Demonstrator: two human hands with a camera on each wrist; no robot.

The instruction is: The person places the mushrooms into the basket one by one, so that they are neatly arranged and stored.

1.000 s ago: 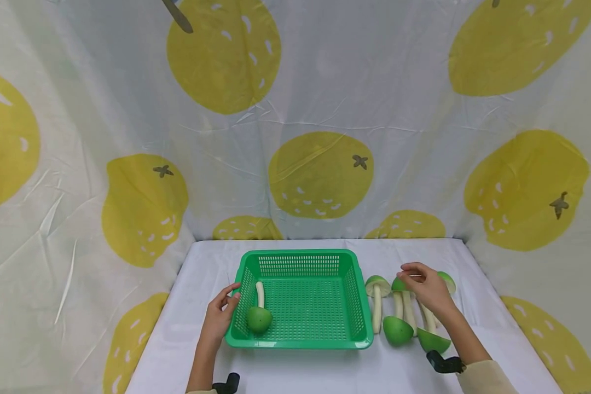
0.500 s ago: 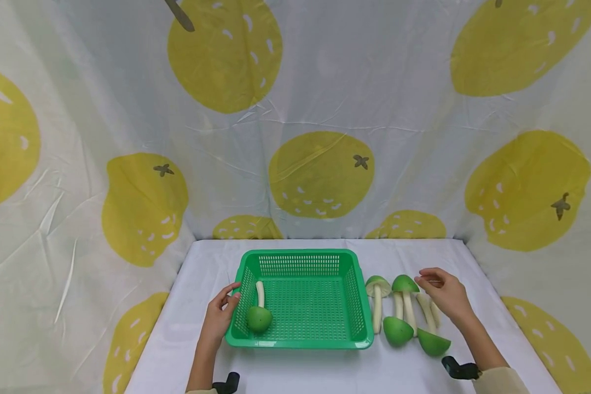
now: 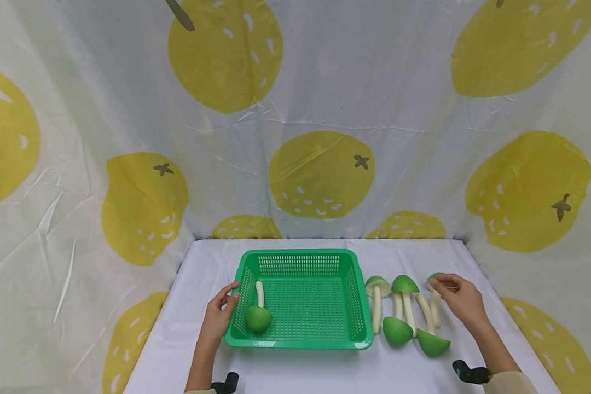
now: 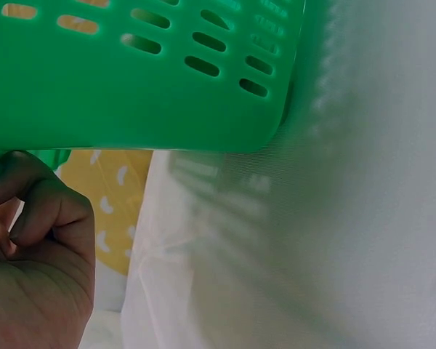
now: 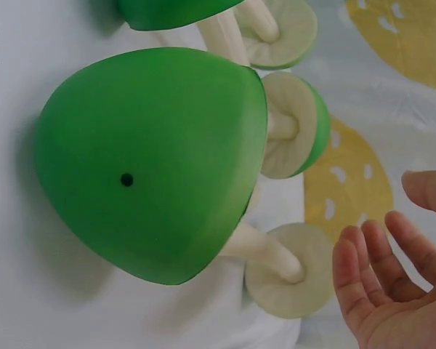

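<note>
My left hand [image 3: 219, 317] grips the left rim of a green plastic basket [image 3: 305, 343]; in the left wrist view its curled fingers meet the basket's edge. One toy mushroom [image 3: 259, 319], with a green cap and pale stem, lies inside near the left wall. To the right of the basket, several similar mushrooms lie in a row on the cloth. My right hand [image 3: 460, 300] hovers over the cap of the far-right mushroom [image 3: 435, 312] and partly hides it. In the right wrist view the fingers are loosely spread and hold nothing, with a large green cap [image 5: 152, 167] close to the camera.
A white cloth [image 3: 325, 372] covers the table. Curtains printed with yellow lemons [image 3: 322, 175] hang behind and at both sides. The leftmost loose mushroom [image 3: 376, 306] lies right beside the basket's right wall.
My right hand has moved right and slightly down, from above the middle mushrooms to the far-right one, uncovering the caps it hid. The left hand and basket have stayed put.
</note>
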